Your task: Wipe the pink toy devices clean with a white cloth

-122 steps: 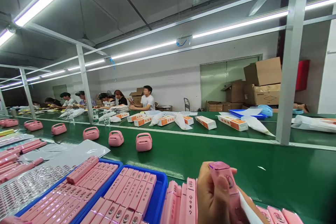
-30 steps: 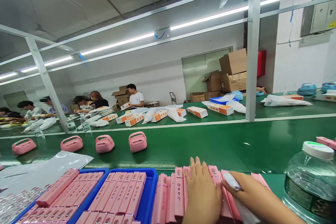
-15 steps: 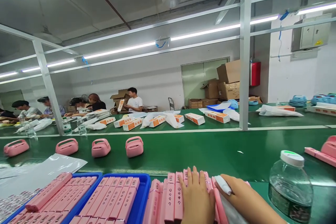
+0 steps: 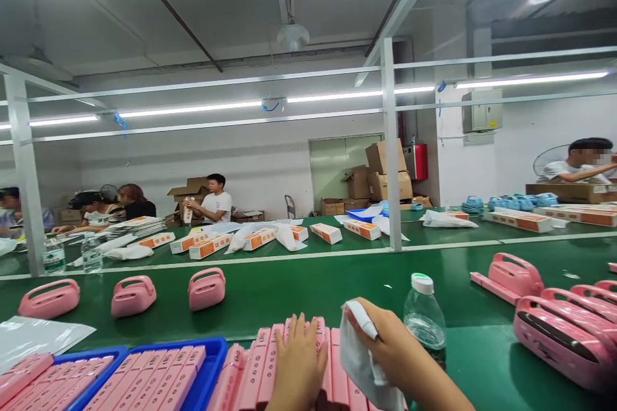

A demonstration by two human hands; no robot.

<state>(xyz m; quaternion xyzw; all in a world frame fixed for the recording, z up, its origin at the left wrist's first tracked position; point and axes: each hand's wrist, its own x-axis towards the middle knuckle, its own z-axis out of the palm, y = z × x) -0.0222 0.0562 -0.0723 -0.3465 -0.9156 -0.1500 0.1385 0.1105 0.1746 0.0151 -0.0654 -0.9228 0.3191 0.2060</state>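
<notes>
My left hand [image 4: 299, 359] lies flat with fingers spread on a row of long pink bars [image 4: 263, 363] with small round markings. Just right of it, my right hand [image 4: 385, 337] is closed around a whitish cloth [image 4: 354, 359], which hangs down over the right end of the row. Something white covers a finger of that hand. A blue tray [image 4: 219, 350] to the left holds more pink bars [image 4: 161, 372] lying side by side. Behind the right hand stands a clear bottle [image 4: 424, 308] with a white cap.
Pink handled cases [image 4: 207, 289] stand along the green conveyor belt [image 4: 308, 286], with more pink cases [image 4: 554, 334] at right. Beyond a metal post [image 4: 390, 141] lie orange-and-white boxes [image 4: 263, 239] and blue items [image 4: 511, 201]. A person [image 4: 216, 202] in a white shirt handles a box.
The view has swung right, bringing more pink cases and another person into sight. My right hand has raised the cloth, which now shows more fully. My left hand stays on the bars.
</notes>
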